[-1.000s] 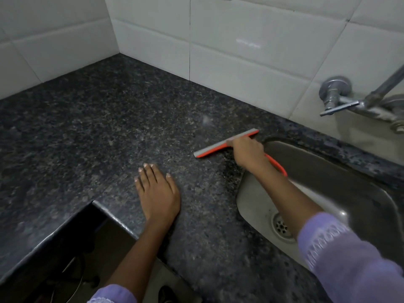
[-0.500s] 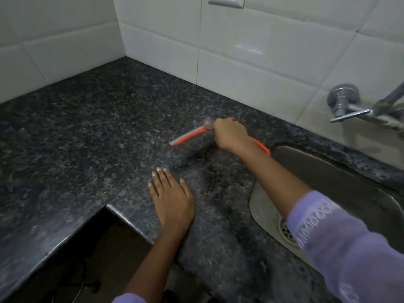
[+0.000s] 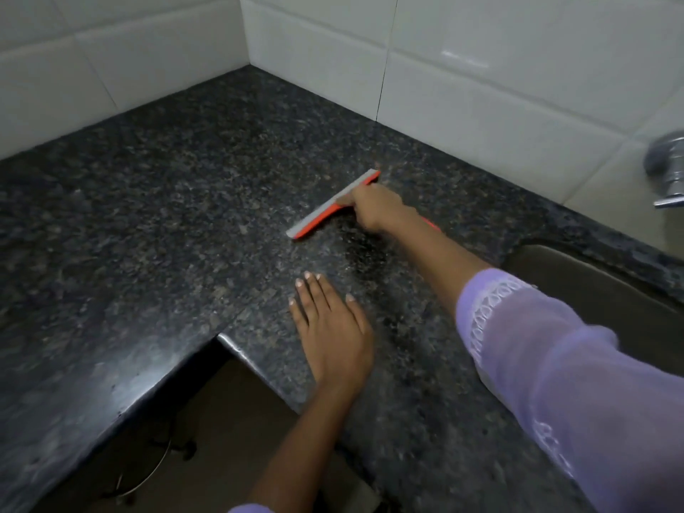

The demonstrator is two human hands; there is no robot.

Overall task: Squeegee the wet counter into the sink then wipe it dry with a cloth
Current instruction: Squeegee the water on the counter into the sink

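Note:
My right hand (image 3: 374, 207) grips an orange squeegee with a grey blade (image 3: 318, 214), its blade resting on the dark speckled granite counter (image 3: 166, 216) well left of the sink. My left hand (image 3: 331, 335) lies flat on the counter near the front edge, fingers spread, holding nothing. The steel sink (image 3: 599, 290) shows only as a dark corner at the right, partly hidden by my purple sleeve. No cloth is visible.
White tiled walls (image 3: 481, 87) meet in a corner behind the counter. A chrome tap fitting (image 3: 666, 168) juts from the wall at the right edge. The L-shaped counter has an inner corner (image 3: 222, 336) at the front with a dark opening below.
My right hand has carried the squeegee from the sink's rim leftward and away, onto the counter. The left hand stays flat in place. The view has shifted left.

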